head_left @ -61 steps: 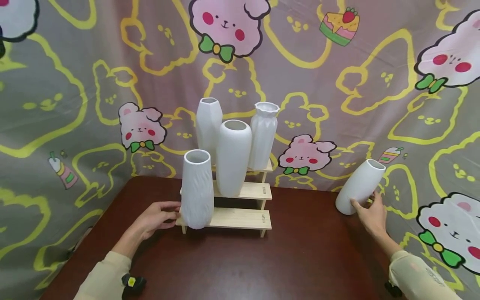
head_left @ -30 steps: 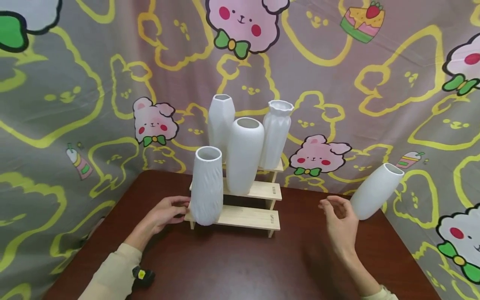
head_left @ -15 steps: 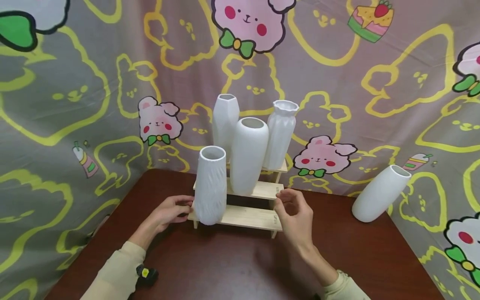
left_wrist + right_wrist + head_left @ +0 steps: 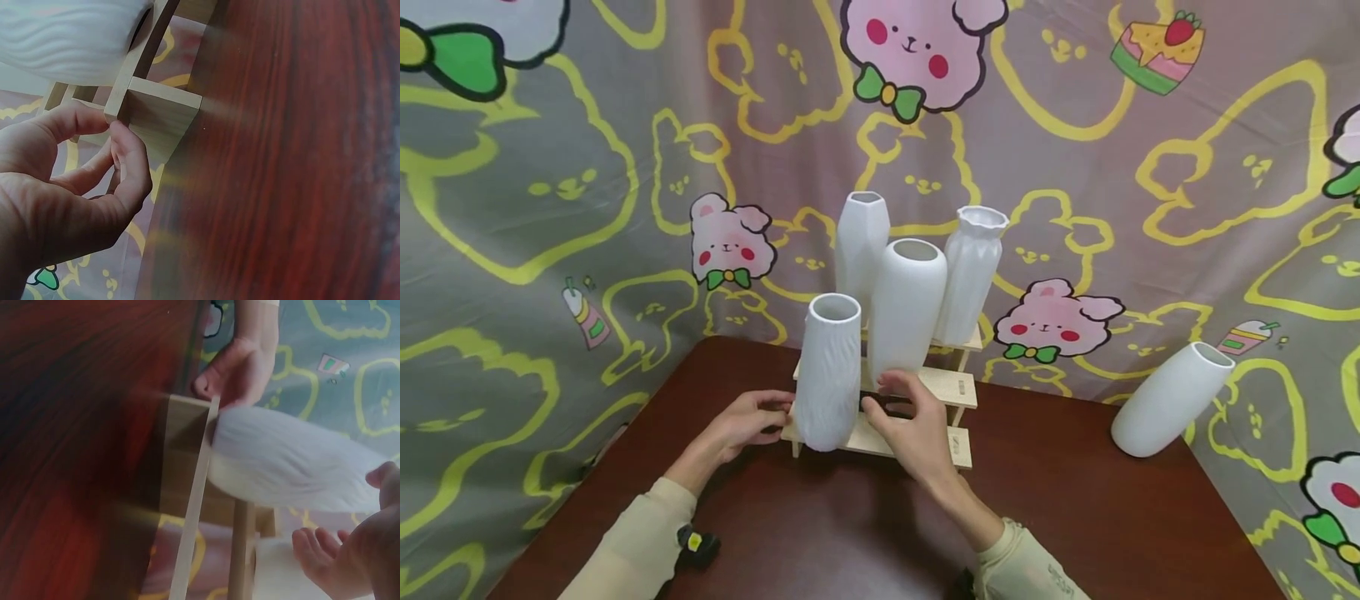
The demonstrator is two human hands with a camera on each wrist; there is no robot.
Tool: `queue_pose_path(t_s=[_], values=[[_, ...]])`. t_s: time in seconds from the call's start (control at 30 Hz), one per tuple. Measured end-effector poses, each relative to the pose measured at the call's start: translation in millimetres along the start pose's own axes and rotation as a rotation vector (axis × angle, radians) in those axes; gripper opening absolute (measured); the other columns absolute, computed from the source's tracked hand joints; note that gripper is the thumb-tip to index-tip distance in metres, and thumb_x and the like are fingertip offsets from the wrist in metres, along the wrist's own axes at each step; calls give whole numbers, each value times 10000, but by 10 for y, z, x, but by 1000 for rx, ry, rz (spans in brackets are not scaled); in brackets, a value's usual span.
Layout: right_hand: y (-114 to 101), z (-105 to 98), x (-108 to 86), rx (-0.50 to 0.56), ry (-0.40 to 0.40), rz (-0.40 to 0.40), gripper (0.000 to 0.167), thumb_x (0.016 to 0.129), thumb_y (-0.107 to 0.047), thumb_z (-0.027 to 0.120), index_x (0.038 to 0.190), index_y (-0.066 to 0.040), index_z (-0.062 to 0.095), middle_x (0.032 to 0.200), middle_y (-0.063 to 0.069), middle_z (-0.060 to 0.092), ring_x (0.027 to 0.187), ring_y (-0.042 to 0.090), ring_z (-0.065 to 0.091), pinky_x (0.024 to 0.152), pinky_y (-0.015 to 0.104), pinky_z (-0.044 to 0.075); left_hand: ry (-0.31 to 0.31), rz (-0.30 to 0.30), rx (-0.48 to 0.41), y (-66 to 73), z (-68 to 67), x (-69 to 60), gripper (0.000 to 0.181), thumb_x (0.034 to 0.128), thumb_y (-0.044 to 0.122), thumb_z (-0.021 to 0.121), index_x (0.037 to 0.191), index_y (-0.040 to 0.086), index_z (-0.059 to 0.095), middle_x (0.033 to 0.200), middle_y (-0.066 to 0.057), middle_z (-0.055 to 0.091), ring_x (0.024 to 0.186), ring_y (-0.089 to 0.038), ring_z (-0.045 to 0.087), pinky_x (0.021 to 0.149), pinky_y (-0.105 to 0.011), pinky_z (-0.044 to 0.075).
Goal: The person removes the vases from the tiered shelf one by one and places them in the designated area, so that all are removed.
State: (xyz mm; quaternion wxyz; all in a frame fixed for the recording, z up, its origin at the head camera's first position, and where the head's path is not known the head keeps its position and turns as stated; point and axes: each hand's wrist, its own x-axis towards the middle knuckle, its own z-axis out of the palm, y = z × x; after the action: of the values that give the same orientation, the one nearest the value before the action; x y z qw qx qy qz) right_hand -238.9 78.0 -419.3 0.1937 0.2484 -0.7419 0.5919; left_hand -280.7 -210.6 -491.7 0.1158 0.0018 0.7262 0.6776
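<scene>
In the head view a tiered wooden display stand [image 4: 951,385] bears several white vases. My left hand [image 4: 741,427] pinches the left end of its lowest shelf; the left wrist view shows thumb and finger on the board's edge [image 4: 119,100]. A white vase with a wavy texture [image 4: 827,379] stands on that shelf, beside the left hand. My right hand [image 4: 917,429], fingers curved apart and holding nothing, is just right of this vase. Behind it, a smooth white vase [image 4: 907,304] stands on the middle shelf, its base partly hidden by the right hand.
A faceted vase [image 4: 861,242] and a ruffled-rim vase [image 4: 972,275] stand on the top shelf. Another smooth white vase [image 4: 1172,400] is on the brown table [image 4: 1037,500] at the right, looking slanted. A patterned cloth [image 4: 1052,167] hangs behind.
My right hand has let go of the smooth vase at the right and moved left across to the textured vase. The left hand keeps its place at the shelf end.
</scene>
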Motion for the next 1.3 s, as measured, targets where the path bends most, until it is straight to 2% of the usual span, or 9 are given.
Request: queue_pose_path(t_s=[0.1, 0.23, 0.37, 0.47, 0.57, 0.63, 0.8, 1.0, 1.3], values=[[20, 97, 13, -14, -34, 38, 496, 841, -186, 862, 1239, 16, 646, 1184, 163, 665, 1077, 323, 656, 881, 446, 540, -9, 2, -8, 0, 19, -4, 441, 911, 38, 665, 1335, -59, 590, 1157, -146, 632, 926, -242, 648, 782, -388, 550], [16, 197, 31, -51, -92, 94, 637, 804, -285, 894, 1326, -48, 617, 1238, 83, 651, 1118, 262, 639, 915, 438, 525, -10, 2, -17, 6, 18, -10, 444, 911, 32, 662, 1338, -62, 585, 1175, -154, 619, 925, -241, 646, 779, -385, 549], [21, 293, 55, -15, -176, 132, 766, 790, -330, 902, 1436, -128, 542, 1279, 61, 627, 1138, 238, 625, 923, 437, 521, 9, 2, -10, 20, -6, -19, 440, 907, 32, 667, 1333, -50, 594, 1140, -149, 612, 916, -244, 631, 778, -396, 553], [28, 352, 54, 3, -203, 157, 834, 780, -348, 907, 1481, -157, 497, 1295, 61, 624, 1146, 245, 621, 915, 434, 521, 5, 5, 4, 18, -16, -24, 448, 915, 49, 675, 1344, -46, 587, 1126, -141, 622, 922, -238, 628, 792, -407, 554], [49, 401, 42, -23, -199, 156, 839, 766, -380, 910, 1467, -167, 501, 1266, 41, 644, 1106, 227, 639, 892, 445, 524, 0, 6, 13, 5, -16, -23, 449, 924, 62, 676, 1351, -40, 585, 1137, -139, 635, 937, -236, 633, 805, -418, 554], [12, 431, 35, -13, -181, 161, 805, 767, -305, 919, 1442, -129, 518, 1228, 76, 660, 1077, 247, 651, 867, 473, 536, 2, 5, 17, -1, -16, -19, 438, 931, 66, 670, 1349, -36, 589, 1136, -141, 641, 943, -238, 634, 806, -420, 556], [34, 505, 12, 57, -107, 175, 738, 749, -204, 933, 1390, -134, 573, 1182, 88, 681, 1074, 214, 654, 820, 452, 564, 2, 2, 13, 15, -10, -19, 434, 930, 61, 660, 1347, -39, 589, 1131, -142, 642, 944, -236, 632, 802, -412, 555], [119, 545, -16, 49, -58, 134, 711, 737, -315, 932, 1365, -200, 619, 1136, 22, 708, 1037, 171, 672, 780, 425, 574, -13, 8, 16, 41, 5, -39, 461, 932, 66, 662, 1366, -56, 566, 1150, -142, 635, 951, -230, 629, 817, -432, 555], [160, 531, -6, 105, -66, 156, 696, 708, -292, 955, 1336, -226, 664, 1110, 24, 723, 1007, 181, 692, 751, 384, 584, -6, -9, 7, -5, -19, -22, 462, 928, 86, 682, 1360, -41, 579, 1196, -155, 629, 1006, -250, 621, 831, -426, 554]])
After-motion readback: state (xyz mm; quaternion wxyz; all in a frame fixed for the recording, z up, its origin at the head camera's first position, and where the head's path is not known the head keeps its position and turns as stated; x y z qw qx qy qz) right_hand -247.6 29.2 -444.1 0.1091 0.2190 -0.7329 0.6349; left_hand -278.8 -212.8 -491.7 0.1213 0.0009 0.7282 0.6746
